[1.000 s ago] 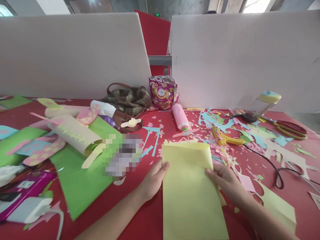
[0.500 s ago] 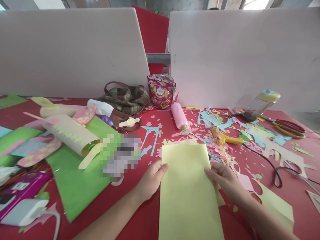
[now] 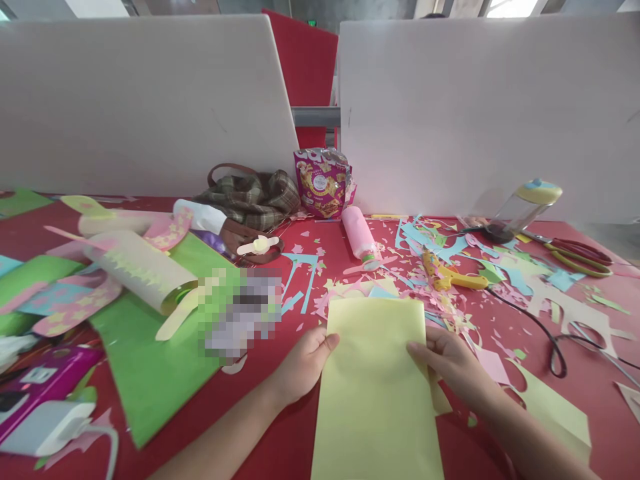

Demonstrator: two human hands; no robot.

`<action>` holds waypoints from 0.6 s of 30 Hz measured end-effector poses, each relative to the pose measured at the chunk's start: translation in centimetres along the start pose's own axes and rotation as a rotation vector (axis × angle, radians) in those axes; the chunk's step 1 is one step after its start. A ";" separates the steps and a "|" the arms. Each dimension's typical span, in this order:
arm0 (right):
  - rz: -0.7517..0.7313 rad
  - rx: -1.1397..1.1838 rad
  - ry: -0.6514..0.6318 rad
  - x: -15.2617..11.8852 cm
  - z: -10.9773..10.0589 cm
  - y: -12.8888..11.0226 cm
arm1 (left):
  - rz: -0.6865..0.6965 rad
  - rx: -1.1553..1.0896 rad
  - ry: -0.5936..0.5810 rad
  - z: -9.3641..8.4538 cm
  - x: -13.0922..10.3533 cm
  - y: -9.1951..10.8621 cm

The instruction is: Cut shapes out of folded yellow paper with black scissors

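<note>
A pale yellow sheet of paper (image 3: 375, 400) lies between my hands, its near end running out of view at the bottom. My left hand (image 3: 307, 363) pinches the left edge near the far end, thumb on top. On the opposite edge, my right hand (image 3: 445, 360) grips the sheet with its thumb over the surface and the fingers beneath. Paper scraps are scattered just beyond the sheet. A yellow glue gun (image 3: 447, 273) with a black cord rests past my right hand.
Green paper (image 3: 150, 387) and decorated paper tubes (image 3: 143, 270) cover the left side. A pink tube (image 3: 359, 233) lies ahead, before a snack bag (image 3: 324, 183). Scissors (image 3: 580, 257) and a clear bottle (image 3: 520, 213) are at right. White panels (image 3: 480, 120) stand behind.
The sheet's far edge has come slightly nearer me and shifted a little right, uncovering a light blue scrap behind it. Both hands keep their hold.
</note>
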State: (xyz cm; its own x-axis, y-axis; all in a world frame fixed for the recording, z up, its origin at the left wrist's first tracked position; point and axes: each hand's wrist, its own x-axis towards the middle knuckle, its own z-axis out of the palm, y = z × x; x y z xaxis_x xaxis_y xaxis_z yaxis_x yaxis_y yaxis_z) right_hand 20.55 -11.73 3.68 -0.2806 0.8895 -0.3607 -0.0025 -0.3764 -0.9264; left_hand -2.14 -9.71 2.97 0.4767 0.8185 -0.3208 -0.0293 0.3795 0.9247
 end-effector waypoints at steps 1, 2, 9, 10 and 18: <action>0.005 -0.017 0.013 0.0 0.0 0.1 | 0.001 0.009 0.012 -0.1 0.0 0.0; 0.011 -0.041 0.035 0.1 -0.1 0.1 | 0.003 0.021 0.027 -0.2 0.1 -0.1; -0.003 -0.231 0.222 0.3 0.0 0.5 | -0.029 0.149 0.098 -0.4 0.2 -0.1; -0.007 -0.235 0.229 0.2 0.1 0.4 | -0.033 0.167 0.102 -0.3 0.3 -0.1; 0.023 -0.150 0.166 0.0 0.4 -0.7 | -0.089 0.099 -0.048 -0.2 0.1 -0.1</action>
State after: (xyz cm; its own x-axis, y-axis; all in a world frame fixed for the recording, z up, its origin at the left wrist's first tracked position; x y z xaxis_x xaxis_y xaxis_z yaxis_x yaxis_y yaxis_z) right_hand 20.15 -11.55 4.37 -0.1175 0.9162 -0.3831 0.1486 -0.3653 -0.9190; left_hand -2.23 -9.55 2.84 0.5152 0.7611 -0.3941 0.1001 0.4032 0.9096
